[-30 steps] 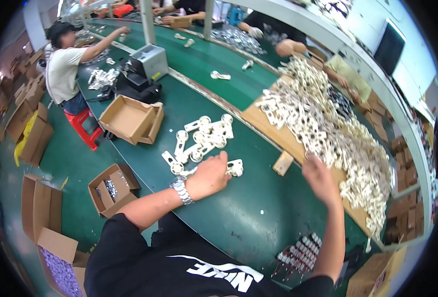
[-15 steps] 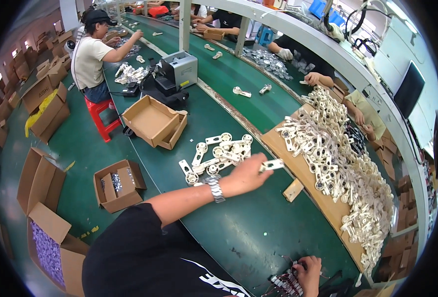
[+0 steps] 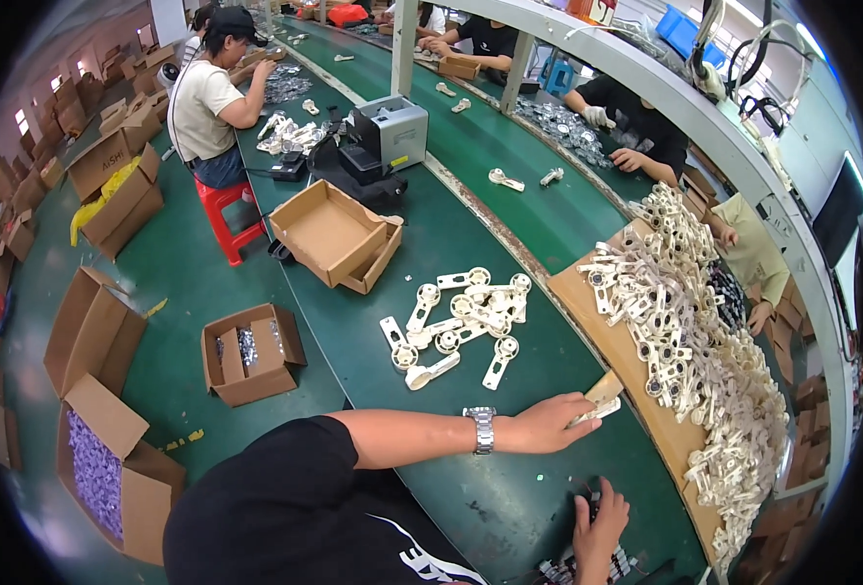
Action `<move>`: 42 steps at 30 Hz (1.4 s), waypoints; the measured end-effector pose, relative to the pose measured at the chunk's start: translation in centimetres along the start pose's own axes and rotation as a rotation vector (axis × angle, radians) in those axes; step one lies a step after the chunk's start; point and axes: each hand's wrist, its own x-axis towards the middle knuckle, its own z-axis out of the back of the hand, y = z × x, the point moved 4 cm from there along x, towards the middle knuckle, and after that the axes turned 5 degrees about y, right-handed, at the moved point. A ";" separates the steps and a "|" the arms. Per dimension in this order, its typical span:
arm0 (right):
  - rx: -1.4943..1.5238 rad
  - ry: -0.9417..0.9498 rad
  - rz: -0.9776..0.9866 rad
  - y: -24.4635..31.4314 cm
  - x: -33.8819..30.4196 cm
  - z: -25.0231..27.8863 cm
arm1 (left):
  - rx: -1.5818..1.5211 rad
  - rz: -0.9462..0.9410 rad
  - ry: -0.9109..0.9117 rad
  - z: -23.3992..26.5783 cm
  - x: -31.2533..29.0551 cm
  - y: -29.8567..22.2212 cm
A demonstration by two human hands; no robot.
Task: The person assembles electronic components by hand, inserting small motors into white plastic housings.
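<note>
My left hand (image 3: pixel 546 425), with a metal-band watch (image 3: pixel 483 430) on its wrist, pinches a cream plastic arm-shaped part (image 3: pixel 597 413) over the green table. Just beyond the fingertips a small wooden block (image 3: pixel 605 387) sits at the edge of the cardboard sheet. Farther off lies a loose cluster of similar cream parts (image 3: pixel 470 312), each with a round ring end. My right hand (image 3: pixel 602 534), nearer to me, has its fingers curled round a small dark piece (image 3: pixel 592 499), too little shown to name. Below that hand is a row of small metallic and white components (image 3: pixel 556 568) with thin wires, partly hidden.
A large heap of cream parts (image 3: pixel 680 331) covers the cardboard sheet (image 3: pixel 602 297) on the right. Two stacked cardboard trays (image 3: pixel 329 229) and a grey machine (image 3: pixel 392 132) stand at the far left. Cartons (image 3: pixel 251 356) rest on the floor. Co-workers (image 3: pixel 212 107) sit farther along the line.
My left hand has come nearer to me and right with the cream part, beside the wooden block. My right hand has risen off the wired components with a dark piece. The view has shifted.
</note>
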 end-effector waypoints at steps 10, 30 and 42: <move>0.281 -0.143 -0.104 0.5 5.4 -1.4 | -0.162 0.210 0.026 0.8 0.7 1.7; 0.793 -0.271 -0.092 -1.0 6.4 -5.1 | -0.697 0.277 -0.002 -0.4 1.1 3.4; 1.748 0.003 -0.435 -0.1 6.4 -5.1 | -0.753 0.319 0.013 -0.4 0.6 3.3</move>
